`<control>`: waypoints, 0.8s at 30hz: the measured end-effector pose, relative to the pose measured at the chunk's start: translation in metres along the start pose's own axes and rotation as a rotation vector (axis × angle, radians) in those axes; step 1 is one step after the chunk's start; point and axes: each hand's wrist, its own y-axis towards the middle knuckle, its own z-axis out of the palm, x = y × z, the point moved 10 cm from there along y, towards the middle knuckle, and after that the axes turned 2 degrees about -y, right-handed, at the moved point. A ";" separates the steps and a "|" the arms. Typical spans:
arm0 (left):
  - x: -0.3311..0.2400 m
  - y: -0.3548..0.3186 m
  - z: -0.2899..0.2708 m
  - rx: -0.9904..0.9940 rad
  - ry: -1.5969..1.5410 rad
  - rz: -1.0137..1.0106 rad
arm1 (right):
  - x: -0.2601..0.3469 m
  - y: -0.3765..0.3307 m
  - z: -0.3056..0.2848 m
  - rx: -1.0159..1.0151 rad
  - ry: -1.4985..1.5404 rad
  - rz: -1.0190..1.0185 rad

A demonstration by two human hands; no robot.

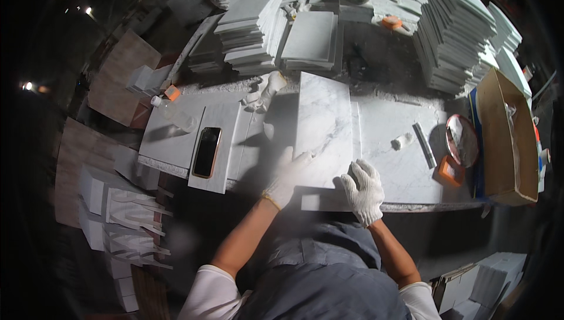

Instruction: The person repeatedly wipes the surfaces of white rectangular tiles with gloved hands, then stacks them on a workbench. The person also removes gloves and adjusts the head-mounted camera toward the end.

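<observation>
A white, grey-veined marble slab [326, 120] lies lengthwise in front of me on the workbench. My left hand [286, 179], in a white knit glove with a yellow cuff, is at its near left edge, its fingers over the surface and smeared by motion. My right hand [364, 194], in a ribbed white glove, has curled fingers at the slab's near right corner and grips it there. Under the slab's near end, part of another pale slab [322, 201] shows. Left of my left hand, a dark phone [208, 152] lies on a narrow slab [226, 167].
Stacks of slabs stand at the back left [249, 32] and back right [455, 32]. A cardboard box [508, 144], a round dish [462, 138] and an orange block [451, 171] sit at right. Crumpled gloves [264, 91] and a clear bottle [175, 114] lie left. Another person's hand [220, 1] is beyond.
</observation>
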 end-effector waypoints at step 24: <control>-0.062 -0.043 -0.031 -0.190 -0.260 0.114 | 0.009 -0.006 0.064 0.615 0.875 0.570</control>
